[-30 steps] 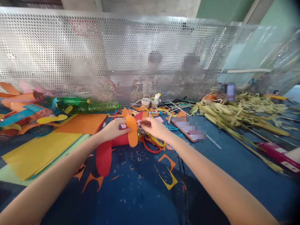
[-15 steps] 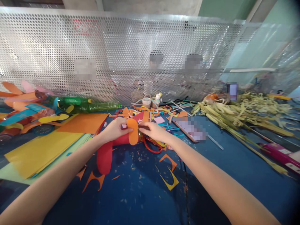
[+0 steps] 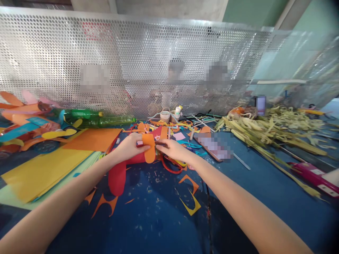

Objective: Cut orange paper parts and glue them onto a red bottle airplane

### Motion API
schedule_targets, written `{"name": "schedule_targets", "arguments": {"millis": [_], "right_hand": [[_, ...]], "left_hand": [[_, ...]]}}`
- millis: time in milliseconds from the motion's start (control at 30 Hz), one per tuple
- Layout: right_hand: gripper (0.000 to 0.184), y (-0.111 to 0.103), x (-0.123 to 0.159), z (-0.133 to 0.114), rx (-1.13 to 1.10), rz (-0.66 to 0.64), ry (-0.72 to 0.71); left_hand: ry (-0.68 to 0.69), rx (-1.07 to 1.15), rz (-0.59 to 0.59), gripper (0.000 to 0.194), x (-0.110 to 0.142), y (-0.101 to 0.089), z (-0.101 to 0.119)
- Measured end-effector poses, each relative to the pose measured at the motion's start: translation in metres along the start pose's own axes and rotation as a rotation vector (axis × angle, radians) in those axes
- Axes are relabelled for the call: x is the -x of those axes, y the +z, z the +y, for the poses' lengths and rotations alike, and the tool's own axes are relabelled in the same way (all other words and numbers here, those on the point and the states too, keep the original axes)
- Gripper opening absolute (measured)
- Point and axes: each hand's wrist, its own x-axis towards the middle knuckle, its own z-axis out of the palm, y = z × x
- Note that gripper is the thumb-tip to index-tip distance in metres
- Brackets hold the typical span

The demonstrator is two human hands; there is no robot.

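Observation:
My left hand (image 3: pixel 130 146) is closed, its thumb and fingers pinching an orange paper propeller (image 3: pixel 150 152) with rounded ends. Behind that propeller lies a toy plane (image 3: pixel 117 180), a bottle covered in red paper with red paper wings. Part of its clear bottle end shows beside the propeller. My right hand (image 3: pixel 173 148) is closed too, fingertips together at the propeller's right edge by the bottle end; what they grip is hidden. Just below the right hand, red-handled scissors (image 3: pixel 172 167) rest on the blue table.
Coloured paper sheets (image 3: pixel 53 169), green bottles (image 3: pixel 83 114) and finished-looking paper planes (image 3: pixel 23 116) lie left. A phone (image 3: pixel 213 146), dried husks (image 3: pixel 251 130) and a magenta tool (image 3: pixel 314 178) are right. Paper scraps (image 3: pixel 106 204) litter the front. Cups (image 3: pixel 165 115) stand before a perforated screen (image 3: pixel 143 46).
The orange propeller has turned slightly in my left fingers, its upper end now looking flatter. Both hands stay close together at the plane's bottle end.

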Motion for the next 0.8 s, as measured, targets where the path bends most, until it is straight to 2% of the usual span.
{"name": "schedule_targets", "arguments": {"millis": [133, 300, 467, 600, 667, 800], "right_hand": [[0.031, 0.004, 0.002, -0.003, -0.022, 0.025, 0.018], [0.030, 0.013, 0.004, -0.007, -0.005, 0.106, 0.043], [0.028, 0.015, 0.004, -0.012, 0.015, 0.133, 0.069], [0.027, 0.016, 0.003, -0.015, 0.012, 0.125, 0.087], [0.025, 0.017, 0.003, -0.016, 0.010, 0.117, 0.088], [0.027, 0.020, 0.003, -0.018, -0.036, 0.112, 0.111]], "left_hand": [[-0.018, -0.039, 0.030, 0.016, 0.001, 0.002, -0.001], [0.022, -0.065, -0.024, 0.023, 0.001, -0.004, -0.003], [0.015, -0.056, -0.190, 0.051, 0.006, -0.026, -0.004], [-0.046, 0.039, -0.311, 0.059, 0.009, -0.046, -0.006], [-0.077, 0.047, -0.282, 0.054, 0.009, -0.053, -0.009], [-0.170, 0.012, -0.125, 0.045, 0.006, -0.060, -0.025]]}}
